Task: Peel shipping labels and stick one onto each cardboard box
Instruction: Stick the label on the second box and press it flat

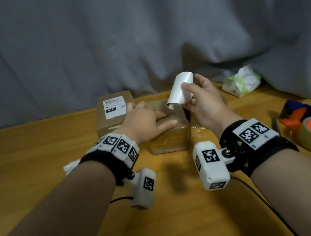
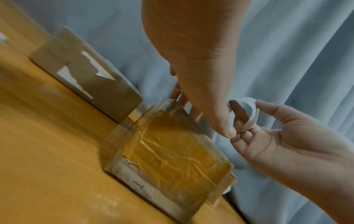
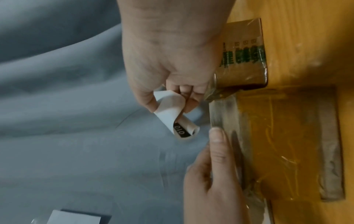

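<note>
A tape-wrapped cardboard box [image 1: 169,140] sits mid-table with no label on its top. My left hand [image 1: 159,120] rests flat on that top, fingers straight and thumb out toward the near right corner. My right hand [image 1: 187,96] hovers just right of it and above the box, pinching a curled white shipping label [image 1: 179,90] between thumb and fingers. In the right wrist view the label [image 3: 172,118] curls on itself and shows a black "010" patch. At the back left lies a second box [image 1: 110,123] with a label [image 1: 114,106] stuck on top.
A third box with green print [image 3: 243,60] stands right of the middle one. A yellow tape roll [image 1: 309,141], a blue-orange tape dispenser [image 1: 300,110] and a tissue pack [image 1: 242,81] lie at the right. White sheets [image 1: 70,167] peek out under my left wrist. A grey curtain hangs behind.
</note>
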